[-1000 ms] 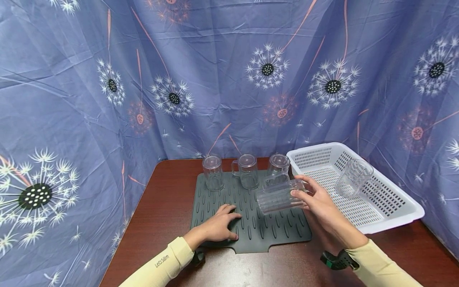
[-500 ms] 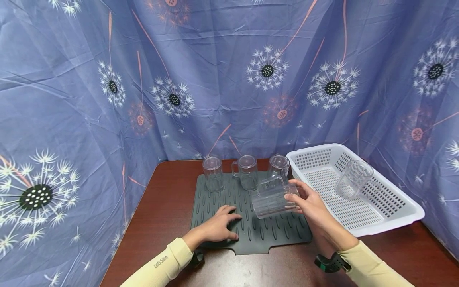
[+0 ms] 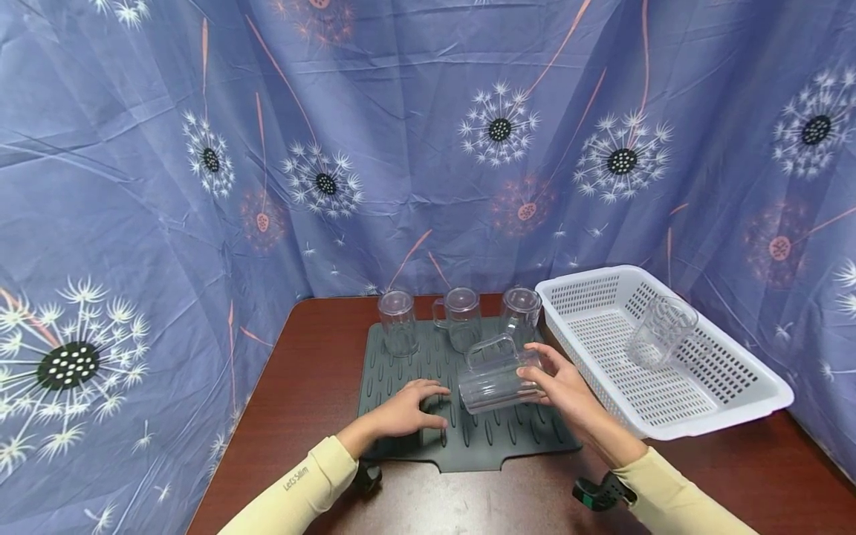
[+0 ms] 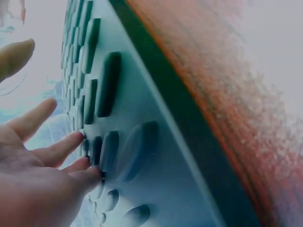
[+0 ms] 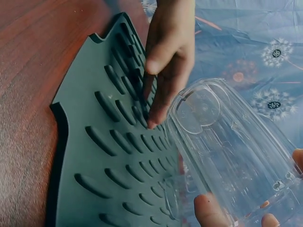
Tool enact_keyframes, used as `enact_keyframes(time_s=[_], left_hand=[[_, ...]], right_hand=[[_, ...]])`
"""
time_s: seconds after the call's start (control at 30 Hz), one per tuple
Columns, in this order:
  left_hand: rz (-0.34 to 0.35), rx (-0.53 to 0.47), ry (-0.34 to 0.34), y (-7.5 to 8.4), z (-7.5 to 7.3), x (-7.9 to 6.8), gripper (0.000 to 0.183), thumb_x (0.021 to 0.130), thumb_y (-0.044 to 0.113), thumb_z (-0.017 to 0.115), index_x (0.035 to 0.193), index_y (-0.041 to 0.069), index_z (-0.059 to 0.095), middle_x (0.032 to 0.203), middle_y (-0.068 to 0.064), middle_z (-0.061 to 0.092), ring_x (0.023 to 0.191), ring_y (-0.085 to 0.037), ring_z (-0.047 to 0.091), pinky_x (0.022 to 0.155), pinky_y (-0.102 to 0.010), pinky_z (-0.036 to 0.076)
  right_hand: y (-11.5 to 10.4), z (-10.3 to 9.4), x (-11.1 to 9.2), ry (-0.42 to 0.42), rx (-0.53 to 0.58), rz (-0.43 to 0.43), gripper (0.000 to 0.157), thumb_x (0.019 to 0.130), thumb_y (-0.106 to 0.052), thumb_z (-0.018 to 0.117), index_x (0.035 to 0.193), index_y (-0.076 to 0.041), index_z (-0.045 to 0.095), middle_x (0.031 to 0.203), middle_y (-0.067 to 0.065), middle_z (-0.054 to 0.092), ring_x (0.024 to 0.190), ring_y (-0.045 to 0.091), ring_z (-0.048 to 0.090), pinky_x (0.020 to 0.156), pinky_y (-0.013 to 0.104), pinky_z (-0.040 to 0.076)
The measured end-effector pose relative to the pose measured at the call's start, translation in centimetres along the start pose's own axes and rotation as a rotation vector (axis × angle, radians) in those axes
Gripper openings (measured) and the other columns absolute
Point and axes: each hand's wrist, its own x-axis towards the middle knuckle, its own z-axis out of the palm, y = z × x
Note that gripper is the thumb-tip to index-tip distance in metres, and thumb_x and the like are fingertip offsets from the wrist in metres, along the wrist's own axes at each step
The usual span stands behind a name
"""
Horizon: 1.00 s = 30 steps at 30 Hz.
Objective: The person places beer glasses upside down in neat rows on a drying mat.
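Backdrop: blue curtain (image 3: pixel 401 223), creased, printed with white dandelion heads, black dotted centres and coral stems. Below it, a reddish-brown table (image 3: pixel 301 371), glossy toward the front. At the right, a white plastic basket (image 3: pixel 725 364) with slotted walls and floor. Left of it, a dark grey-green mat (image 3: pixel 468 453), raised with elongated ridges, notched along the front edge.

Two pale yellow sleeves (image 3: pixel 675 483) enter from the front. Left hand (image 3: pixel 404 410): fingers spread and thumb apart, low over the mat, grasping nothing; fingertip contact with the mat cannot be told for certain. Right hand (image 3: pixel 565 390): fingers and thumb gripping one end of the held mug (image 3: pixel 495 386).

Held mug: clear, colourless, thick-walled; sides show lengthwise streaks of reflection; looped handle on the far side. Held sideways above the mat, between the hands. The rounded end in the right wrist view carries faint marks, illegible.

Similar glass: three upside-down mugs in a row at the mat's rear, left mug (image 3: pixel 399 327), middle mug (image 3: pixel 464 323) with handle to the left, right mug (image 3: pixel 521 308). A basket mug (image 3: pixel 658 334) leans tilted inside the basket.

Smallest: black wrist straps (image 3: pixel 595 492), the right bearing a green patch; dark lettering (image 3: pixel 296 479) on the left sleeve, reading "Let'sSlim".
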Motion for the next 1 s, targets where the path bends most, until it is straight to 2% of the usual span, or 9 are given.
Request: enact_keyframes(time_s=[0.1, 0.23, 0.33, 0.47, 0.63, 0.73, 0.83, 1.0], left_hand=[[-0.029, -0.117, 0.027, 0.0, -0.3, 0.1, 0.059, 0.093, 0.028, 0.072, 0.146, 0.012, 0.053, 0.155, -0.014, 0.044, 0.147, -0.036, 0.034, 0.113, -0.059, 0.034], [-0.063, -0.277, 0.066, 0.2, -0.7, 0.1, 0.058, 0.093, 0.025, 0.072, 0.147, 0.016, 0.053, 0.153, -0.011, 0.047, 0.147, -0.035, 0.036, 0.113, -0.059, 0.034], [-0.074, -0.353, 0.087, 0.2, -0.8, 0.0, 0.058, 0.093, 0.024, 0.072, 0.147, 0.016, 0.052, 0.153, -0.012, 0.047, 0.146, -0.036, 0.037, 0.112, -0.058, 0.036], [-0.058, -0.406, 0.104, 0.1, -0.9, 0.0, 0.061, 0.093, 0.020, 0.073, 0.148, 0.012, 0.049, 0.153, -0.018, 0.046, 0.144, -0.037, 0.040, 0.109, -0.056, 0.040], [-0.017, -0.486, 0.063, 0.2, -0.9, 0.1, 0.071, 0.091, 0.005, 0.073, 0.154, 0.008, 0.041, 0.156, -0.019, 0.042, 0.146, -0.038, 0.036, 0.114, -0.055, 0.036], [-0.002, -0.558, 0.019, 0.3, -0.8, 0.1, 0.080, 0.089, 0.002, 0.074, 0.157, 0.008, 0.034, 0.158, -0.019, 0.039, 0.147, -0.039, 0.035, 0.116, -0.053, 0.033], [-0.001, -0.621, -0.008, 0.5, -0.6, 0.1, 0.086, 0.087, 0.004, 0.076, 0.159, 0.008, 0.029, 0.160, -0.021, 0.033, 0.145, -0.040, 0.037, 0.115, -0.050, 0.037], [-0.001, -0.691, -0.004, 0.7, -0.1, 0.2, 0.086, 0.089, 0.007, 0.076, 0.160, 0.010, 0.028, 0.158, -0.025, 0.033, 0.141, -0.040, 0.043, 0.107, -0.043, 0.048]], right_hand=[[0.3, 0.4, 0.2, 0.005, 0.002, 0.009, 0.065, 0.096, -0.030, 0.066, 0.152, -0.013, 0.037, 0.150, 0.025, 0.040, 0.119, 0.032, 0.058, 0.088, 0.043, 0.056], [0.6, 1.0, 0.4, 0.011, 0.019, 0.020, 0.065, 0.096, -0.030, 0.067, 0.151, -0.012, 0.037, 0.140, 0.023, 0.048, 0.107, 0.026, 0.061, 0.084, 0.041, 0.057], [0.9, 1.3, 0.7, 0.011, 0.032, 0.022, 0.064, 0.096, -0.029, 0.066, 0.151, -0.013, 0.037, 0.137, 0.021, 0.051, 0.105, 0.022, 0.063, 0.083, 0.041, 0.057], [1.0, 1.8, 0.8, 0.004, 0.058, 0.026, 0.062, 0.097, -0.028, 0.066, 0.150, -0.013, 0.037, 0.137, 0.021, 0.051, 0.110, 0.025, 0.062, 0.084, 0.041, 0.057], [1.1, 2.2, 0.8, -0.001, 0.112, 0.029, 0.063, 0.097, -0.024, 0.064, 0.151, -0.010, 0.034, 0.137, 0.023, 0.050, 0.116, 0.030, 0.059, 0.085, 0.042, 0.058], [1.1, 2.4, 0.8, -0.003, 0.145, 0.031, 0.061, 0.097, -0.022, 0.063, 0.150, -0.011, 0.034, 0.137, 0.022, 0.050, 0.113, 0.030, 0.061, 0.085, 0.043, 0.058], [1.1, 2.6, 0.8, -0.008, 0.157, 0.031, 0.061, 0.098, -0.022, 0.063, 0.150, -0.011, 0.034, 0.138, 0.022, 0.049, 0.109, 0.026, 0.062, 0.085, 0.043, 0.058], [1.2, 3.0, 0.8, -0.022, 0.171, 0.027, 0.059, 0.098, -0.023, 0.063, 0.148, -0.012, 0.034, 0.137, 0.022, 0.049, 0.106, 0.024, 0.063, 0.085, 0.043, 0.057]])
